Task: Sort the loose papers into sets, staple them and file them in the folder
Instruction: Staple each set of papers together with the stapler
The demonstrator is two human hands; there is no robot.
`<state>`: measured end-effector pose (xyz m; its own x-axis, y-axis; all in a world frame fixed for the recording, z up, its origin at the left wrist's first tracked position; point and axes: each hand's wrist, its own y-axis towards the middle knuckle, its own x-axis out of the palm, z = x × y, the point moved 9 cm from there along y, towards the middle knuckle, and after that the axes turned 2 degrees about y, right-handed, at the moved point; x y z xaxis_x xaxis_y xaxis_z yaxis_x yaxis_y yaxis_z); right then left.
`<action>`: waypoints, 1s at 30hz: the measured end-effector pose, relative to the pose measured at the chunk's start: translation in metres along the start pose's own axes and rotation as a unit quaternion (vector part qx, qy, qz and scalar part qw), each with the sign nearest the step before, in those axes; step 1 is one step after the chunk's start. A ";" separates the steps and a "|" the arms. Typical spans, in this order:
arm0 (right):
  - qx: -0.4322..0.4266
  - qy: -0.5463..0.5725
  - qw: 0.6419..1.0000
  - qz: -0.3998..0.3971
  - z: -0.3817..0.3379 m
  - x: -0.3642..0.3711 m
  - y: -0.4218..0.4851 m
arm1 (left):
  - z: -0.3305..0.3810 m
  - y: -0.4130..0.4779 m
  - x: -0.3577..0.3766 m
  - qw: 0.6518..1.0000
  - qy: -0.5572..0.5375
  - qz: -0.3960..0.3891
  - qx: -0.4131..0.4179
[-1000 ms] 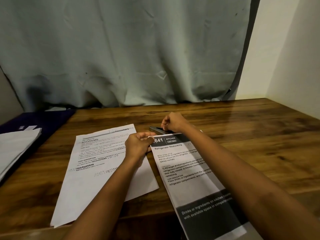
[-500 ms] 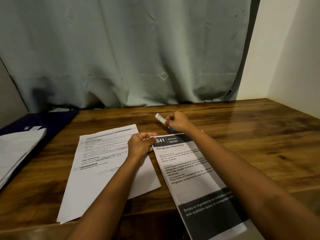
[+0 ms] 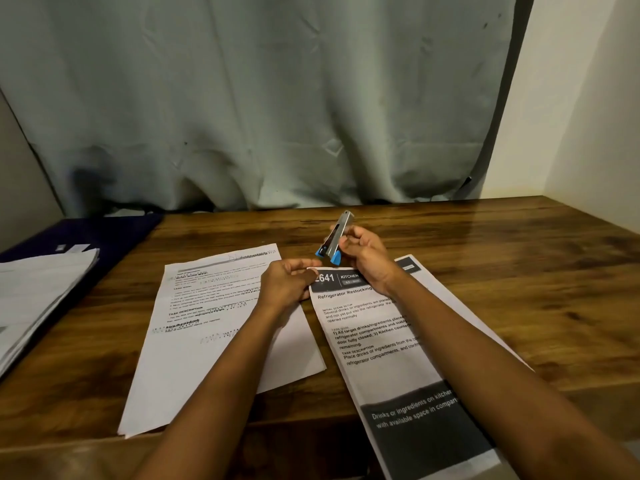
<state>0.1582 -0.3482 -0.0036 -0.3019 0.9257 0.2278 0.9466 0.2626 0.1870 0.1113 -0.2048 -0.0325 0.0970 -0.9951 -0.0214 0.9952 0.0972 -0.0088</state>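
Printed papers (image 3: 207, 341) lie on a wooden table (image 3: 502, 271) before a grey-green curtain (image 3: 259, 98).

surface (image 3: 485, 258): glossy grained wood. papers (image 3: 214, 327): matt. stapler (image 3: 335, 239): brushed metal, blue plastic tips. curtain (image 3: 259, 98): creased cloth.

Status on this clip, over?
Right hand grips grey blue-tipped stapler aloft. Left hand pinches top corner of black-headed Refrigerator Restocking sheet. White printed sheet lies alongside, no obstruction.
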 end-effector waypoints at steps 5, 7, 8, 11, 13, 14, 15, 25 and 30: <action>0.001 -0.041 0.999 -0.004 -0.001 0.001 -0.003 | 0.009 -0.005 -0.007 1.000 -0.001 0.019 0.013; 0.003 -0.052 0.999 -0.004 -0.001 0.001 -0.004 | 0.015 -0.009 -0.009 0.999 0.009 0.032 0.030; 0.005 -0.059 0.998 -0.006 -0.001 0.002 -0.004 | 0.018 -0.011 -0.010 0.998 0.021 0.038 0.040; 0.009 -0.096 0.995 -0.022 -0.003 0.006 -0.007 | 0.024 -0.015 -0.011 0.996 0.037 0.050 0.061; 0.001 -0.115 0.993 -0.029 -0.005 0.010 -0.009 | 0.025 -0.015 -0.013 0.995 0.044 0.061 0.067; -0.002 -0.126 0.991 -0.033 -0.006 0.011 -0.009 | 0.026 -0.016 -0.014 0.994 0.055 0.068 0.070; -0.002 -0.137 0.990 -0.037 -0.006 0.013 -0.009 | 0.026 -0.016 -0.015 0.992 0.066 0.074 0.075; 0.026 -0.194 0.979 -0.055 0.000 0.016 -0.009 | 0.030 -0.018 -0.014 0.988 0.103 0.078 0.088; 0.037 -0.202 0.977 -0.055 0.002 0.015 -0.010 | 0.031 -0.018 -0.014 0.987 0.099 0.078 0.096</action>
<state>0.1445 -0.3360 -0.0035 -0.3467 0.9191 -0.1874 0.9213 0.3712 0.1160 0.0922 -0.1928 -0.0008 0.2645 -0.9427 -0.2032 0.9538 0.2246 0.1995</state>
